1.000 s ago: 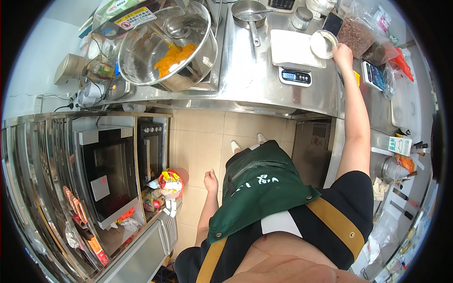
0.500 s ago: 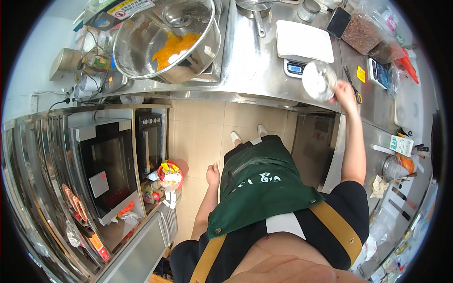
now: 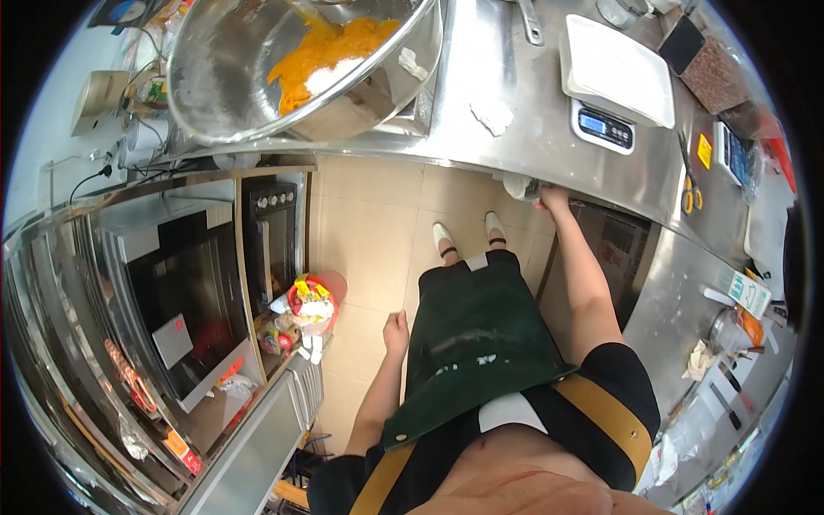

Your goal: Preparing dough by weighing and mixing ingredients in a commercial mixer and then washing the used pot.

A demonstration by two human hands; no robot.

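The stainless steel counter (image 3: 481,77) curved across the top of the view, and on it the large steel mixing bowl (image 3: 283,69) sat tilted toward the person, which let the orange batter (image 3: 330,47) and a patch of white powder pool to one side of it. To the right of the bowl stood a digital scale (image 3: 614,81) with a bare white platform, set near the counter's front edge, probably so its display could be read from where the person stood. A pair of yellow-handled scissors (image 3: 687,184) lay further right, well apart from the scale.

Below the counter on the left, a black oven (image 3: 270,236) faced the tiled floor, and a small bin (image 3: 313,305) stuffed with wrappers stood just beside it.

The right hand (image 3: 549,197) reached out to the underside of the counter's front edge, its fingers curled around a small pale container (image 3: 522,184) held right at that edge (whether it was a cup or a lid could not be told, since the hand and the counter lip hid most of it). The left hand (image 3: 396,328) hung at the person's side next to the dark green apron (image 3: 481,343), fingers loosely curled and holding nothing, likely idle because one hand sufficed for so small a thing.
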